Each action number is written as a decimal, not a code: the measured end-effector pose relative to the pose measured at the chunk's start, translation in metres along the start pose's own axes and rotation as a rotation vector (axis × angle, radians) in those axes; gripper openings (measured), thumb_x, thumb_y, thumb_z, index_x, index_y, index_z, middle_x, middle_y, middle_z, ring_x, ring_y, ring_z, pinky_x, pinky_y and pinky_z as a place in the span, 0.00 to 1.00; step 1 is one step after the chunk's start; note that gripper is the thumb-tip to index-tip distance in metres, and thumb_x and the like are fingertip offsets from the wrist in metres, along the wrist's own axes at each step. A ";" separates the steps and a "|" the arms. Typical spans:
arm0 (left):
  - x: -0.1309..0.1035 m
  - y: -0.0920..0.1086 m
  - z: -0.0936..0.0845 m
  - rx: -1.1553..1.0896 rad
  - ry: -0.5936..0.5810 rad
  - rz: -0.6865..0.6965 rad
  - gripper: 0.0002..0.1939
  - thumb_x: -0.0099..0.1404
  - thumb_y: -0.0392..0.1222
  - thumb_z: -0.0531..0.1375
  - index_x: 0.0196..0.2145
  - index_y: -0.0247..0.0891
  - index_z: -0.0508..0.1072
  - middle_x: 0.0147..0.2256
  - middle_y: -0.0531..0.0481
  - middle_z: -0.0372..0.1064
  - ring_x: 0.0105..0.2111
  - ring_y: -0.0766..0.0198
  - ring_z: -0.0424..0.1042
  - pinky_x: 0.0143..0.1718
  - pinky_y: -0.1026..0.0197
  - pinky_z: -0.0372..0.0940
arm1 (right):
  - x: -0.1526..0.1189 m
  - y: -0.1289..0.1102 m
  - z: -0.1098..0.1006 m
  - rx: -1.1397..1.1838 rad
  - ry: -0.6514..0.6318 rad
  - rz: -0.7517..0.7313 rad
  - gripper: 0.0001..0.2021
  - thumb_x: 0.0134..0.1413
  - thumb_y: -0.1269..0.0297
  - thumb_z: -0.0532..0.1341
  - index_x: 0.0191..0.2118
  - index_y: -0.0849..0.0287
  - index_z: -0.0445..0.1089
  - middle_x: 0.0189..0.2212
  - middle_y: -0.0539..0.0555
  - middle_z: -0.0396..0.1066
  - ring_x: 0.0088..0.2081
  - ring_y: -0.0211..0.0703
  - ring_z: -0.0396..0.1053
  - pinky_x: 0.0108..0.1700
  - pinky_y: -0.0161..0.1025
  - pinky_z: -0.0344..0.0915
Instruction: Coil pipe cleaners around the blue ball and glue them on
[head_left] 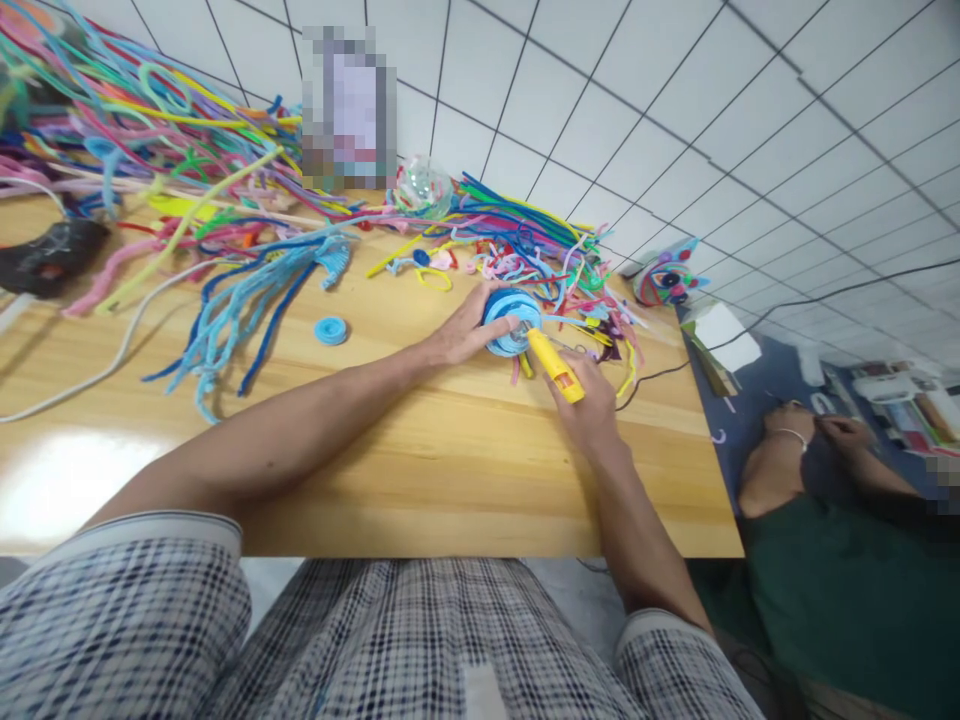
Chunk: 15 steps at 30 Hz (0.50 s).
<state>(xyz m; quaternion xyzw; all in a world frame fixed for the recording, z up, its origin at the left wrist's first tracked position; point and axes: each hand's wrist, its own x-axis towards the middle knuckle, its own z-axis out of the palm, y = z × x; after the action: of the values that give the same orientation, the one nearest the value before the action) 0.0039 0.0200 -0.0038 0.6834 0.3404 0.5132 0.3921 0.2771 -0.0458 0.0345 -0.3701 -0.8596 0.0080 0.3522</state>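
Note:
My left hand (466, 328) is closed around the side of a round blue pipe-cleaner coil (511, 306), its thumb lying across the light-blue top. In my right hand (590, 397) is a yellow hot glue gun (553, 366), its tip pointed at the coil and close to or touching it; which of the two I cannot tell. The right fingers are partly hidden by the glue gun. A smaller light-blue coil (331, 331) lies flat on the table, left of my left hand. Short pipe-cleaner scraps (517, 262) are scattered just behind the coil.
Light-blue and dark-blue pipe cleaners (247, 300) spread over the wooden table (450, 470). A colourful heap (187, 130) fills the back left. A black tool (52, 258) with a white cord lies far left. A decorated pot (667, 280) stands back right. Another person (847, 580) sits at right.

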 end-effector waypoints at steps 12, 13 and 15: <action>-0.002 0.004 -0.001 0.004 0.004 -0.043 0.41 0.71 0.68 0.63 0.67 0.35 0.63 0.67 0.32 0.66 0.68 0.42 0.67 0.73 0.41 0.62 | -0.002 -0.003 -0.003 -0.012 -0.015 0.007 0.12 0.71 0.65 0.63 0.57 0.51 0.73 0.50 0.58 0.83 0.51 0.55 0.82 0.53 0.53 0.79; -0.002 0.003 -0.001 0.002 0.003 -0.040 0.41 0.72 0.68 0.63 0.67 0.36 0.63 0.67 0.33 0.66 0.68 0.43 0.67 0.73 0.42 0.62 | -0.002 -0.004 -0.002 -0.010 -0.016 0.012 0.12 0.71 0.65 0.63 0.57 0.51 0.73 0.50 0.58 0.83 0.51 0.54 0.82 0.53 0.53 0.79; -0.002 0.001 -0.001 0.000 -0.002 -0.036 0.40 0.72 0.68 0.63 0.67 0.36 0.63 0.67 0.33 0.66 0.68 0.43 0.67 0.73 0.42 0.63 | -0.002 -0.004 -0.001 -0.006 -0.010 0.028 0.11 0.71 0.65 0.63 0.56 0.51 0.73 0.50 0.58 0.82 0.51 0.54 0.82 0.54 0.53 0.79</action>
<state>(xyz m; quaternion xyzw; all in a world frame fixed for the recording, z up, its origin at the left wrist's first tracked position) 0.0023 0.0180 -0.0030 0.6778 0.3520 0.5053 0.4017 0.2760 -0.0502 0.0357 -0.3831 -0.8561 0.0122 0.3468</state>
